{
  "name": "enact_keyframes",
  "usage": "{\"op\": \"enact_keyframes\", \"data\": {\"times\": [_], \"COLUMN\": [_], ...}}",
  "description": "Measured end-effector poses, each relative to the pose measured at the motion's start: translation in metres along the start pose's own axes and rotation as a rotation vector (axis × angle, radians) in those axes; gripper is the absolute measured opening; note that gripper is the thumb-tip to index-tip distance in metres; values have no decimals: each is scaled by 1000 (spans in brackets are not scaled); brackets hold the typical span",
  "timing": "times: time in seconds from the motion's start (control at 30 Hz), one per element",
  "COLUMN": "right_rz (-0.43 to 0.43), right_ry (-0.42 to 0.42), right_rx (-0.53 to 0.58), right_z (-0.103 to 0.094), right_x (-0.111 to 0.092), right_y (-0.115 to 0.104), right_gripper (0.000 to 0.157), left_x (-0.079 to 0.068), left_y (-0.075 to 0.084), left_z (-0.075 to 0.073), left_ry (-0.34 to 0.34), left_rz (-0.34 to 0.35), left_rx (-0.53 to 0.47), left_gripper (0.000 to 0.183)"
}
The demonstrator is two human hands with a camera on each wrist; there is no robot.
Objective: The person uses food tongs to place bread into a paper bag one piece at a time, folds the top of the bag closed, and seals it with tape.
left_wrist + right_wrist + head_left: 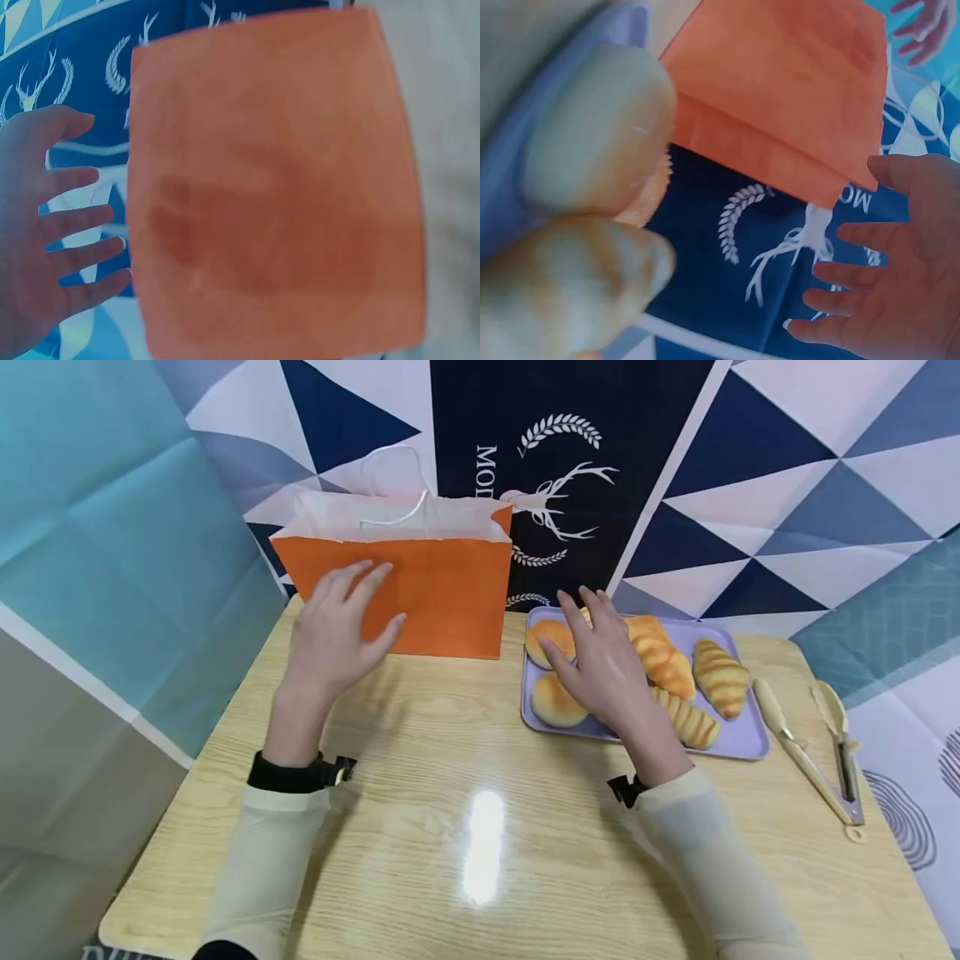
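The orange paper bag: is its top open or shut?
Open: the orange paper bag stands upright on the wood-grain table, its white inside showing behind the front rim. Its inner bottom is hidden.

One bag [442, 602], tray [738, 732], tongs [812, 775]; perhaps seven breads [665, 667].

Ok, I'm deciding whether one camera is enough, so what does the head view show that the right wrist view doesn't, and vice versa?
Only the head view: the cream-and-metal tongs and the long, pale sleeves on both arms.

Only the right wrist view: the palm side of the right hand, and the long side panel of the orange paper bag nearly in full.

Both: the bag, the right hand, the left hand, the lavender rectangular tray, rounded golden-brown breads and the dark fabric backdrop with its white deer print.
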State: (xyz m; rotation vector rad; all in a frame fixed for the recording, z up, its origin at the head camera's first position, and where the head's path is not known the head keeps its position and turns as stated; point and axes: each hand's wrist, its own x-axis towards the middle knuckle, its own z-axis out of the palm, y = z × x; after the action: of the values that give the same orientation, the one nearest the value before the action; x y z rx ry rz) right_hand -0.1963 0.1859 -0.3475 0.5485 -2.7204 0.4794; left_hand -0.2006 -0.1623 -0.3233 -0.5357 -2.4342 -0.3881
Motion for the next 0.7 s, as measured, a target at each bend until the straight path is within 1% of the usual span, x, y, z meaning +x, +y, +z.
{"op": "enact_keyframes", "data": {"times": [0.07, 0.13, 0.2, 0.3, 0.43, 0.57, 0.63, 0.7], "right_rz": [-25, -45, -65, -69, -47, -16, 0, 16], "right_ry": [7, 15, 29, 23, -23, -74, -90, -98], "right_rx": [-18, -38, -56, -72, -76, -82, -78, -66], "right_z": [-3, -6, -10, -17, -22, -22, -21, -17], "right_x": [11, 22, 34, 52, 75, 98, 109, 120], "right_y": [-4, -9, -13, -21, -30, -37, -39, -40], "right_gripper": [69, 69, 69, 70, 70, 70, 70, 70], "left_x": [6, 13, 19, 27, 39, 52, 60, 67], "left_y": [-8, -16, -24, -35, -51, -72, -82, -93], "left_z": [-10, -20, -28, -38, -44, -48, -50, -52], "left_ry": [28, 36, 36, 24, -10, -57, -101, -146], "left_rz": [5, 5, -4, -27, -62, -111, -162, -226], "left_rx": [21, 41, 53, 66, 81, 102, 99, 63], "left_gripper": [59, 58, 56, 55, 55, 54, 55, 57]}}
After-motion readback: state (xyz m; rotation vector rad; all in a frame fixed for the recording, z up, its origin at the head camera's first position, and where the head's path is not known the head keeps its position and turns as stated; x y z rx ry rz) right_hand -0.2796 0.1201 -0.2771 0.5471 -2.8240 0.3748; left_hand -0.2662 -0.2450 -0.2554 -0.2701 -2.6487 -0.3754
